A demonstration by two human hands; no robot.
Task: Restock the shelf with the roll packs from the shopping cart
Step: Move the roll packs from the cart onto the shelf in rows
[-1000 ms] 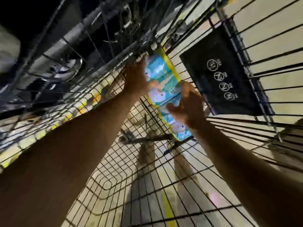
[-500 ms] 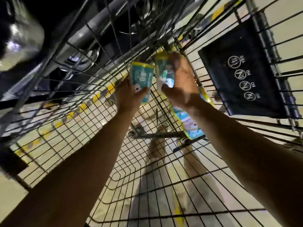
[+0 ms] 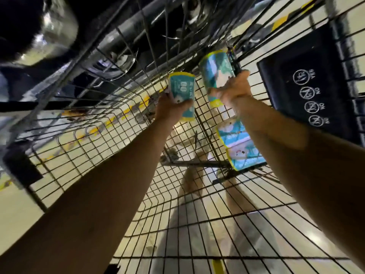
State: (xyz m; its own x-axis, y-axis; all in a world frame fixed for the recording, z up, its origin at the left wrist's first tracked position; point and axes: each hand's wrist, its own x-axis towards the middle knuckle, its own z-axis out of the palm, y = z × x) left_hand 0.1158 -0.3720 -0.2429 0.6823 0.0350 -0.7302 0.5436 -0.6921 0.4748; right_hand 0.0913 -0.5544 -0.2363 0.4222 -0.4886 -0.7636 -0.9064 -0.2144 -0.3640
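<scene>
Lifting both packs out of the cart [image 3: 83,147] is the step in hand, and it looks best done by raising them straight up, away from the wire walls, so no wrapper corner snags on the mesh. The left hand [image 3: 167,108] curls round the lower part of a small teal pack [image 3: 182,89], fingers wrapped over its front; that grip looks firm. The right hand [image 3: 235,89] grips a second, longer pack [image 3: 214,73] near its lower end, so the pack stands tall above the fist and could tip; I would shift the hold toward its middle before swinging it to the shelf, which is out of view. A third pack [image 3: 240,147] leans against the cart's right side, just below the right forearm and apart from both hands; the arm should clear it on the way up so it is not knocked flat. It stays for a later trip. A dark panel [image 3: 308,89] with white symbols hangs on that same side. Compared with half a second ago, the hands have drawn apart: the left pack sits lower and farther from the right one, and the right pack is now clear of the one left leaning. A full second ago, all the packs sat together as one stack, with both hands just closing on it.
</scene>
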